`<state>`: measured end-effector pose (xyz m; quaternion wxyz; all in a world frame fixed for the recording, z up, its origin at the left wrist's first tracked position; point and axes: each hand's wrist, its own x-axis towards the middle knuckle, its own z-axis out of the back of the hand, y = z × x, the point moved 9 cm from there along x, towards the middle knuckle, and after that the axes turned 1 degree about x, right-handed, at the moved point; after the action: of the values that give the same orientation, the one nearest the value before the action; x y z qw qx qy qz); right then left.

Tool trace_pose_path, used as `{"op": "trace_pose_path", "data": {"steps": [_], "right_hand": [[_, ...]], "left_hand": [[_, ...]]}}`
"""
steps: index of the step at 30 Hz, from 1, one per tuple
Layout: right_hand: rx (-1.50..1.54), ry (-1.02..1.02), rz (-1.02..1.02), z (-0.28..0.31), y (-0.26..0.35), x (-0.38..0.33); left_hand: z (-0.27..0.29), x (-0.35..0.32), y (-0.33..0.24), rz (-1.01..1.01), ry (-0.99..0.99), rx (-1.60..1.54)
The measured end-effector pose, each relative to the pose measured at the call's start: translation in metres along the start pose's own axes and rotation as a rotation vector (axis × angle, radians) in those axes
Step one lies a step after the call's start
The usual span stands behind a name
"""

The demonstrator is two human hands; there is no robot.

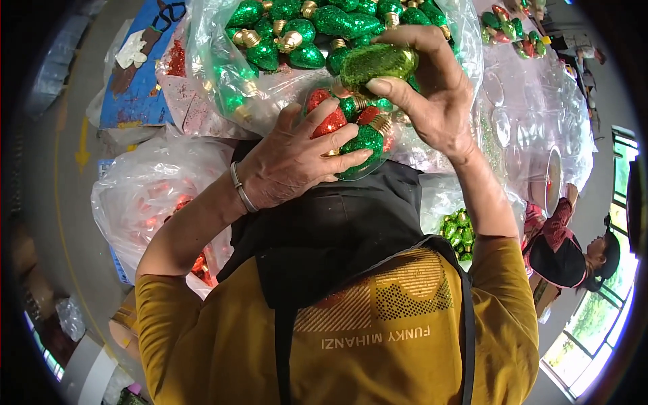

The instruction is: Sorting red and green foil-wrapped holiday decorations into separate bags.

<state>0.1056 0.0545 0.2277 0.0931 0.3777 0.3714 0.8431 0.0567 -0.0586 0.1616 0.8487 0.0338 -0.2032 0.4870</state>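
Green and glittery, the bulb (pixel 379 66) at one o'clock risked slipping because the right hand (pixel 442 104) only pinched it, while the left hand (pixel 293 158) curled over a red bulb (pixel 330 123).

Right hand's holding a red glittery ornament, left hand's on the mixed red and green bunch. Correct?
Colour's off: the glittery ornament in the right hand is green, per the head view. The left hand is on the mixed red and green bunch.

Green bulb (pixel 379 66) in R hand (pixel 439 111) blurred; red bulb (pixel 331 124) pt. hidden by L hand (pixel 287 158) (bag (pixel 201 42) cut off abv.).
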Motion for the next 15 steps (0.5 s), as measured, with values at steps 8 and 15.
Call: {"op": "trace_pose_path", "data": {"steps": [8, 15], "right_hand": [[-0.16, -0.07, -0.148, 0.008, -0.016, -0.048], [-0.743, 0.205, -0.019, 0.001, 0.003, -0.026]], "left_hand": [[0.002, -0.002, 0.006, -0.001, -0.064, 0.02], [0.011, 0.012, 0.011, -0.028, -0.001, 0.099]]}}
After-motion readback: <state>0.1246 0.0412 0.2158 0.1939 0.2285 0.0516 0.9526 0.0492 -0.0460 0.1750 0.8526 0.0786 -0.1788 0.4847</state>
